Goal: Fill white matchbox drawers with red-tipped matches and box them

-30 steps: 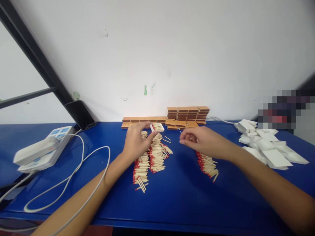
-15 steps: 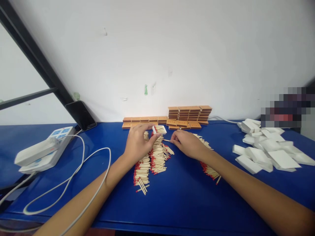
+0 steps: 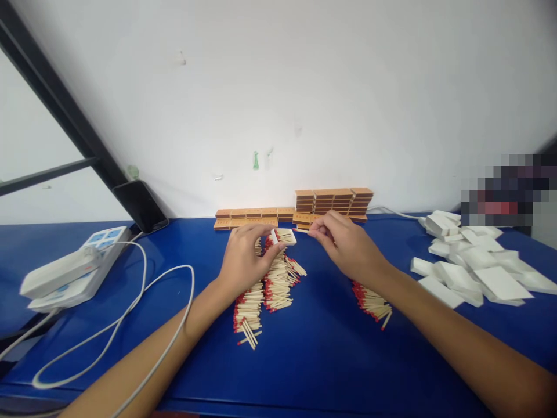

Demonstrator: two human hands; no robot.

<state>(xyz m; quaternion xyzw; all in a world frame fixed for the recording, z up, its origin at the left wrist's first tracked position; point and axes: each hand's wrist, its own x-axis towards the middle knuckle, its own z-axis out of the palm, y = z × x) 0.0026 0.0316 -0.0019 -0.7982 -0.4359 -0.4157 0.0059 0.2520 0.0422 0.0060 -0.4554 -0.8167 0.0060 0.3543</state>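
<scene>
My left hand is closed on a small white matchbox tray with matches in it, held above two rows of red-tipped matches on the blue table. My right hand is pinched on a match right beside the tray. A smaller heap of matches lies under my right wrist. Brown matchbox sleeves are stacked against the wall behind both hands.
A pile of white empty trays lies at the right. At the left a white power strip with looping white cables and a dark phone leaning on the wall. A blurred-out patch sits at the far right.
My right hand moved left from the right heap to the loose matches, then rose to the tray. My left hand kept the tray nearly still.
</scene>
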